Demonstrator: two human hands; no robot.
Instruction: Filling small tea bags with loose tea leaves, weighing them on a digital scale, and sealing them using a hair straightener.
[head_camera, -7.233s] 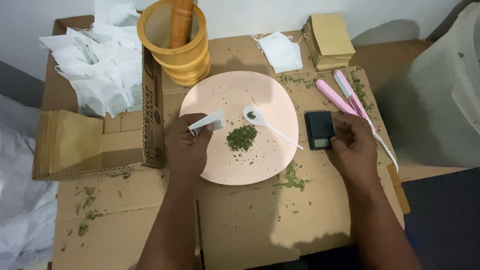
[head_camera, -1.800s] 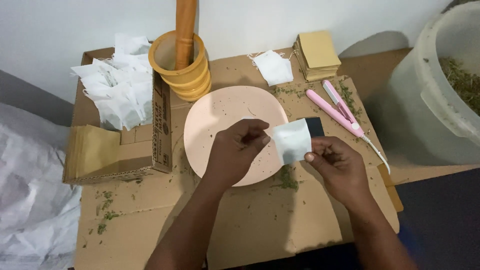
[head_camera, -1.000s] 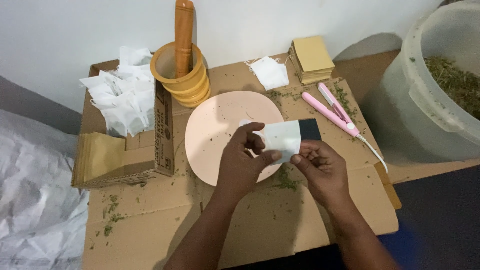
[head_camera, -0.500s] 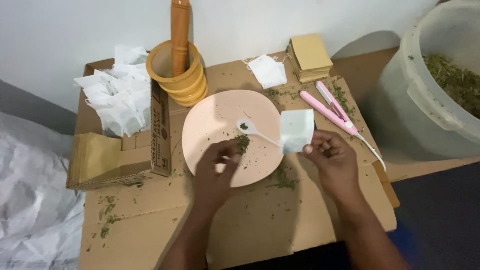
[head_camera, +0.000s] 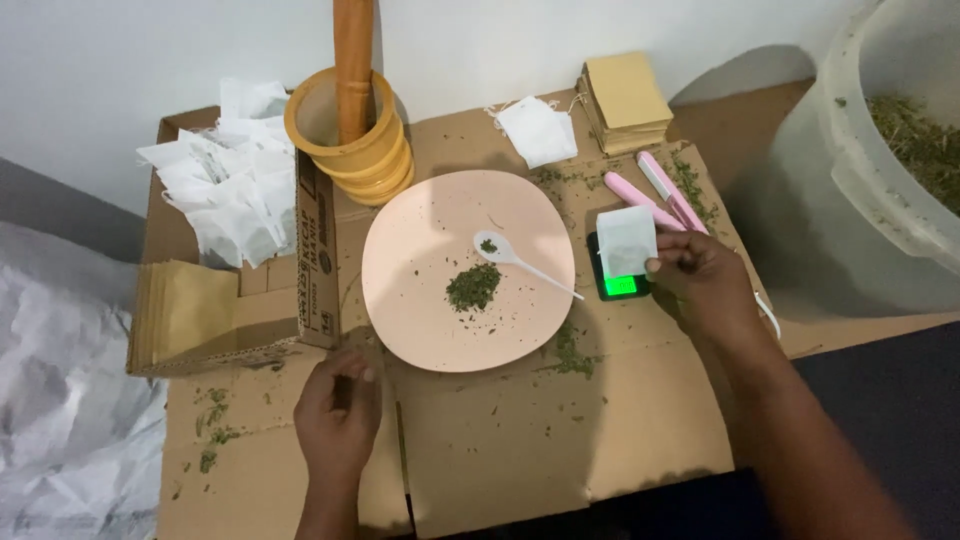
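**Room and obstacles around the plate**

The plate (head_camera: 430, 320) fills the middle of the counter (head_camera: 520, 440). At 6 o'clock the cardboard lies open, only loose herb crumbs on it, with the left hand (head_camera: 337, 415) resting at 7. At 9 the box (head_camera: 225, 310) of white bags walls off that side. At 11 the mortar (head_camera: 350, 150) with its upright pestle (head_camera: 352, 60) stands tall. At 3 the scale (head_camera: 620, 280), the sachet (head_camera: 626, 240) on it, the right hand (head_camera: 705, 285) and pink sealer (head_camera: 660, 195) crowd the edge; beyond them stands the tub (head_camera: 880, 170).
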